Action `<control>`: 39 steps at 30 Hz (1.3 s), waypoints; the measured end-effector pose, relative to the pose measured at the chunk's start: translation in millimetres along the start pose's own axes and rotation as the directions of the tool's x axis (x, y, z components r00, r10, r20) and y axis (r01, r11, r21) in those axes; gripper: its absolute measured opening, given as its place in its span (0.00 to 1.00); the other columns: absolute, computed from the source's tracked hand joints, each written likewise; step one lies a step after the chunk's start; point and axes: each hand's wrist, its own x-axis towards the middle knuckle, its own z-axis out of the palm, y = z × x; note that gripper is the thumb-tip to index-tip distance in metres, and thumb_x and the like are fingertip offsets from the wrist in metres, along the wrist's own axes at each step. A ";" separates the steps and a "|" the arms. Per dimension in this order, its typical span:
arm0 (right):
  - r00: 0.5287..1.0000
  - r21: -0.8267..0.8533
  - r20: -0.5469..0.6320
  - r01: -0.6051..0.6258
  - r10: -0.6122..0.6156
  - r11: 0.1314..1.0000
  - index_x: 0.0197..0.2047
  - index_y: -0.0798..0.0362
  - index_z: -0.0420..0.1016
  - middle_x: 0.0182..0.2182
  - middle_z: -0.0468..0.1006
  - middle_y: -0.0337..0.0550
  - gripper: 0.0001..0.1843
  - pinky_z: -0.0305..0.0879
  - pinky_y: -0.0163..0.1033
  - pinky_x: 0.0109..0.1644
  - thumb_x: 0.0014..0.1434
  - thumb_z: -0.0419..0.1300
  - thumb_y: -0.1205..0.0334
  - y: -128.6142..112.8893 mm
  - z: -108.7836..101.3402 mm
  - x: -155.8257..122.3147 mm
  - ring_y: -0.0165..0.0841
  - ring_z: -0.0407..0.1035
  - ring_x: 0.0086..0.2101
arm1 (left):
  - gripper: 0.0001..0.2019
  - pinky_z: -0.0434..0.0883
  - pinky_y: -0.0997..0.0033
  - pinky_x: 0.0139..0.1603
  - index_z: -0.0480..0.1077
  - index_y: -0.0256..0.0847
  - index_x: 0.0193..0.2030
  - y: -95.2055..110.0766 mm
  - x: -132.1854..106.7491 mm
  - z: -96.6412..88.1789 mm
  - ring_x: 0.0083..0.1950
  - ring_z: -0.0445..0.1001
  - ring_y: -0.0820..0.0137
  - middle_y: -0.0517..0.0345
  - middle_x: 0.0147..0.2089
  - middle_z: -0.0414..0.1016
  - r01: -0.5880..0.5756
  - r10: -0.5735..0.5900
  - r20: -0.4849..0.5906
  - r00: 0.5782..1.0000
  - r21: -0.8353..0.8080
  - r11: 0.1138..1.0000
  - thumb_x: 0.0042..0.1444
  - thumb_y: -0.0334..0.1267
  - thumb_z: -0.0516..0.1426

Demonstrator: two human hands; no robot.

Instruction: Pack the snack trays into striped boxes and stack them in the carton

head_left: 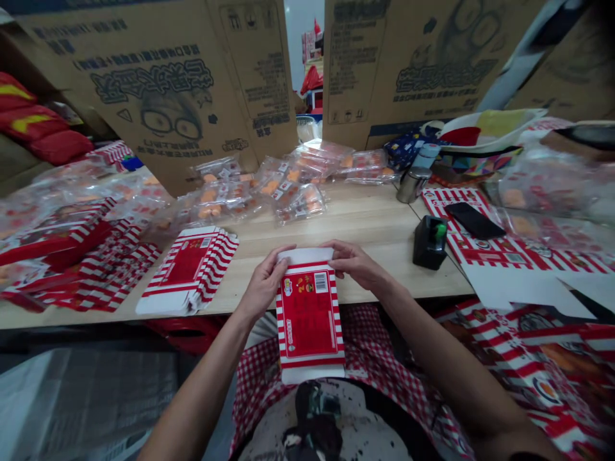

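Note:
I hold a flat red and white striped carton (310, 317) over my lap at the table's front edge. My left hand (264, 282) grips its upper left corner with fingers curled on the white top flap. My right hand (355, 264) pinches the upper right corner of the same flap. The carton's printed side with a barcode faces up. A stack of the same flat cartons (189, 269) lies on the wooden table (365, 224) just left of my left hand.
Clear bags of orange snacks (269, 186) lie across the table's middle and left. A black tape dispenser (429, 242), a phone (473, 219) and a metal can (412, 184) sit right. Large cardboard boxes (163, 83) stand behind. More striped cartons (77, 256) pile at the left.

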 end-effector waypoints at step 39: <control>0.961 -0.817 0.125 0.240 -0.246 0.525 0.72 0.44 0.61 0.47 0.82 0.47 0.27 0.69 0.44 0.50 0.72 0.49 0.57 -32.0 24.6 -44.6 0.38 0.74 0.42 | 0.18 0.71 0.74 0.40 0.65 0.42 0.55 4.4 -32.3 36.0 0.37 0.71 0.72 0.60 0.38 0.71 -0.121 0.130 -0.046 0.990 0.164 0.979 0.65 0.51 0.56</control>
